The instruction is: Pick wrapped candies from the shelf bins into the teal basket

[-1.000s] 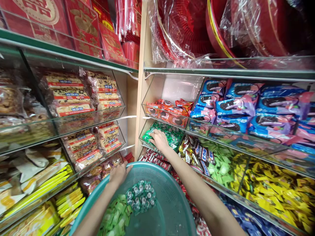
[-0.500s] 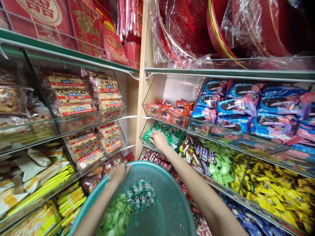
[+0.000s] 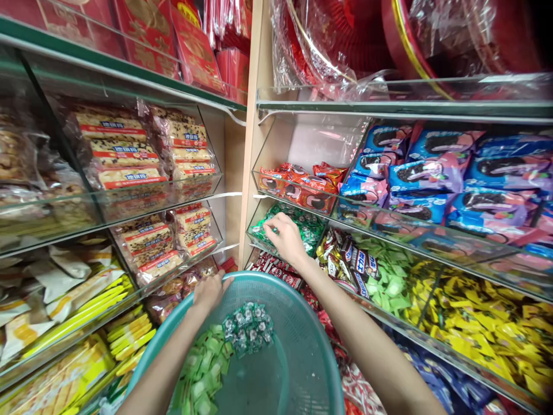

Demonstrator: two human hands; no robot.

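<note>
My left hand (image 3: 209, 290) grips the far rim of a teal plastic basket (image 3: 298, 323). Inside the basket lie a heap of dark green wrapped candies (image 3: 247, 329) and a pile of light green candies (image 3: 203, 374). My right hand (image 3: 285, 236) reaches into a clear shelf bin of dark green wrapped candies (image 3: 309, 226), fingers curled down onto them. What the fingers hold, if anything, is hidden under the hand.
Clear acrylic bins line the shelves: red packets (image 3: 298, 185), blue cookie packs (image 3: 432, 173), chocolate bars (image 3: 345, 259), light green candies (image 3: 389, 276) and yellow candies (image 3: 475, 323) on the right. Nougat bars (image 3: 121, 155) fill the left shelves. Red boxes (image 3: 190, 46) and wrapped red trays (image 3: 389, 46) sit above.
My right hand has lifted slightly in the green candy bin, fingers curling in. The view has tipped down a little. My left hand stays on the basket rim.
</note>
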